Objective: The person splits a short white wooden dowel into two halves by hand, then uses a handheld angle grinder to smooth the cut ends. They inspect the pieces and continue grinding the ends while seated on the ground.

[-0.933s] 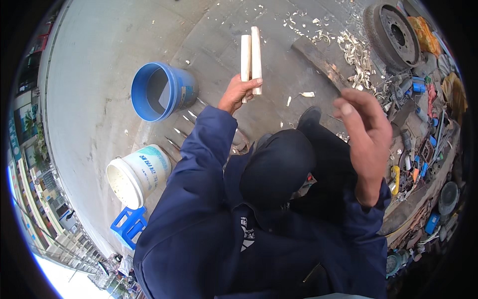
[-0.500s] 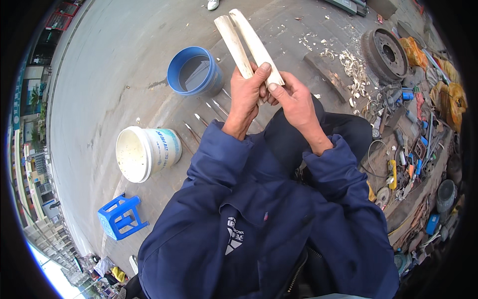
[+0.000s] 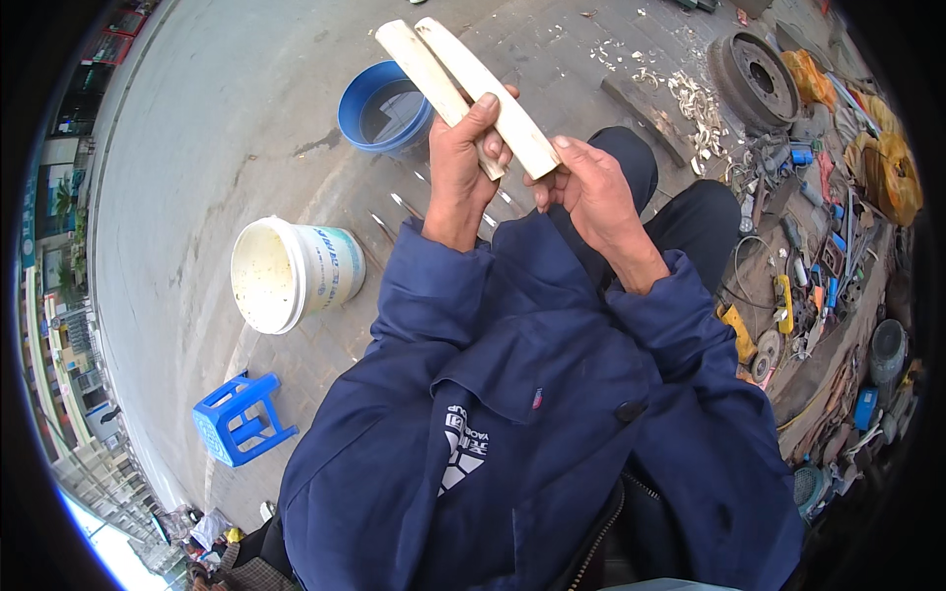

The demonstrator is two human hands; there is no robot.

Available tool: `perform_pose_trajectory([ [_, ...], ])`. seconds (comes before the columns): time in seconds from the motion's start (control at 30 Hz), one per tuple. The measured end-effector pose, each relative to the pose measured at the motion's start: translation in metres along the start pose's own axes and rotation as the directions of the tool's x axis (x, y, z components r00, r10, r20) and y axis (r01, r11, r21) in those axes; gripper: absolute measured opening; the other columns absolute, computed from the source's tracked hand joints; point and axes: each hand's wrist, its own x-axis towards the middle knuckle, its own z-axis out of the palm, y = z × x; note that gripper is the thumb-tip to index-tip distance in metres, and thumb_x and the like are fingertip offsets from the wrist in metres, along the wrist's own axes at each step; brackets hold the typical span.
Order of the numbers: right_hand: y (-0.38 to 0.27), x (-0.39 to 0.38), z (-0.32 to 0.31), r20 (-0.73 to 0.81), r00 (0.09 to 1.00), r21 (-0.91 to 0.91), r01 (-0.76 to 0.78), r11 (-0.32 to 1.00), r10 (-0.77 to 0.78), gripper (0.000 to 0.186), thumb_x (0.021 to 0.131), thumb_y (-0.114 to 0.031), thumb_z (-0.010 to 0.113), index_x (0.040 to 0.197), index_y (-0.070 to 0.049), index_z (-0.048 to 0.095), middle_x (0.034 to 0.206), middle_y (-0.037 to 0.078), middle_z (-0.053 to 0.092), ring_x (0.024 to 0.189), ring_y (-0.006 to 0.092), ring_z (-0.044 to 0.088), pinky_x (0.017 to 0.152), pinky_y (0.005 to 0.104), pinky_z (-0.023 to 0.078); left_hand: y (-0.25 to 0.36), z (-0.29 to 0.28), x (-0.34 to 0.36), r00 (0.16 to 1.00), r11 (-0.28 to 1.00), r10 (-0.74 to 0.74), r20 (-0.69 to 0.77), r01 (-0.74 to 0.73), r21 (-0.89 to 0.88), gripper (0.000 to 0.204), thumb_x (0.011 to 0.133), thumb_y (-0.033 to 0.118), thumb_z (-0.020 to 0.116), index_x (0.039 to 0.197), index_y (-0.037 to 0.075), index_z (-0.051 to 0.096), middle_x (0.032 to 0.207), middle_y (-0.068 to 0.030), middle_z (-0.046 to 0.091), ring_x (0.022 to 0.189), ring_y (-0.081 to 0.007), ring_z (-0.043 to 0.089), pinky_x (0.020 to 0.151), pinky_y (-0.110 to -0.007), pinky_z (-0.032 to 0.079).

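Note:
Two pale, peeled wooden sticks lie side by side in my left hand. Its thumb presses over them and its fingers wrap round from behind. The left wooden stick is narrower and its lower end comes out beneath my palm. The right wooden stick is thicker, with a flat-cut lower end. My right hand is closed at that end, the thumb on its edge and the fingers curled under it. Both sticks point up and to the left, past the blue bucket.
Thin pointed tools lie on the paving by my left forearm. A white bucket and blue stool stand at left. Wood shavings, a rusty wheel rim, a dark plank and heaped hand tools lie at right.
The sticks have shifted left in the view. My hands have drawn a little apart, and my right hand now sits at the lower end of the thicker stick.

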Motion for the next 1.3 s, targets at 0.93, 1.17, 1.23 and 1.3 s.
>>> perform_pose_trajectory([
  [0.93, 0.014, -0.009, -0.021, -0.133, 0.990, -0.078, 0.043, 0.996, -0.053, 0.030, 0.099, -0.027, 0.067, 0.103, 0.002, 0.064, 0.083, 0.013, 0.072, 0.056, 0.0119, 0.063, 0.052, 0.0261, 0.051, -0.017, 0.016, -0.003, 0.999, 0.996, -0.024, 0.034, 0.021, 0.082, 0.029, 0.096, 0.012, 0.067, 0.112, -0.012, 0.064, 0.073, -0.0072, 0.064, 0.047, -0.0054, 0.050, 0.041, -0.022, 0.043],
  [1.17, 0.008, -0.013, -0.020, -0.191, 0.981, -0.127, -0.044, 0.991, 0.019, 0.052, 0.103, -0.050, 0.060, 0.099, 0.001, 0.067, 0.075, 0.011, 0.069, 0.052, 0.0125, 0.060, 0.050, 0.0265, 0.049, -0.025, 0.019, -0.008, 0.996, 0.991, -0.078, 0.040, 0.073, 0.112, 0.031, 0.095, 0.014, 0.069, 0.112, -0.012, 0.065, 0.072, -0.0068, 0.063, 0.046, -0.0054, 0.049, 0.041, -0.021, 0.043],
  [1.23, 0.009, -0.014, -0.020, -0.176, 0.984, -0.056, -0.045, 0.997, 0.035, 0.058, 0.104, -0.055, 0.055, 0.100, 0.001, 0.068, 0.076, 0.011, 0.068, 0.053, 0.0130, 0.060, 0.050, 0.0262, 0.049, -0.028, 0.019, -0.010, 0.993, 0.990, -0.094, 0.072, 0.086, 0.111, 0.032, 0.095, 0.014, 0.069, 0.112, -0.012, 0.065, 0.071, -0.0064, 0.063, 0.046, -0.0053, 0.048, 0.041, -0.021, 0.043],
  [1.3, 0.010, -0.014, -0.021, -0.133, 0.991, -0.001, -0.022, 1.000, 0.022, 0.062, 0.105, -0.058, 0.051, 0.102, 0.001, 0.068, 0.076, 0.011, 0.068, 0.054, 0.0136, 0.060, 0.051, 0.0257, 0.049, -0.030, 0.020, -0.011, 0.990, 0.987, -0.117, 0.080, 0.107, 0.123, 0.032, 0.096, 0.015, 0.069, 0.112, -0.012, 0.065, 0.072, -0.0064, 0.064, 0.047, -0.0053, 0.048, 0.041, -0.021, 0.043],
])
